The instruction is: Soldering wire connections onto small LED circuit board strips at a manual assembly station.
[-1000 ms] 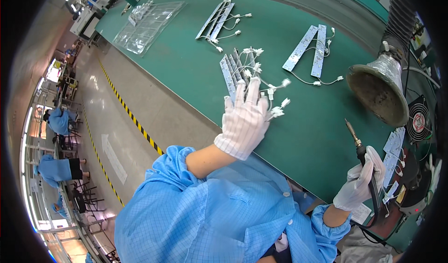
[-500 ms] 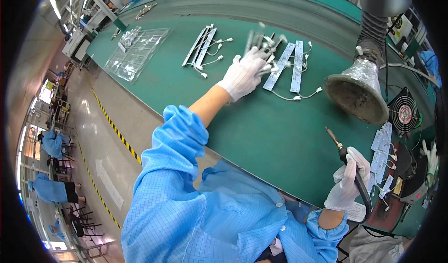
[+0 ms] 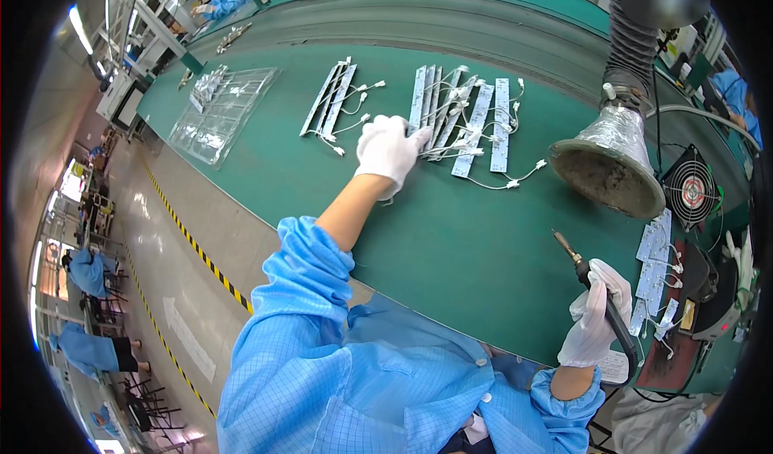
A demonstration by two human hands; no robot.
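My left hand (image 3: 386,154), in a white glove, is beside a cluster of narrow light-coloured LED circuit boards (image 3: 420,98) with white wires and connectors. One finger reaches to the near left edge of the cluster; the others are loosely bent, and I see nothing held in them. In my right hand (image 3: 596,313), also gloved, is a soldering iron (image 3: 581,270), its metal tip pointing up and left above the green table mat (image 3: 459,237). Two wider boards (image 3: 499,124) lie right of the cluster, and another small group of boards (image 3: 328,100) lies to its left.
A fume extraction hood (image 3: 605,172) hangs at the right, with a small fan (image 3: 692,187) behind it. More boards (image 3: 654,253) lie by the soldering station (image 3: 717,313). A clear plastic tray (image 3: 213,132) is at the far left. Other people work in the background.
My left hand has drawn back to the left and nearer me. The boards that were blurred under it now lie on the mat. The soldering iron stays in my right hand.
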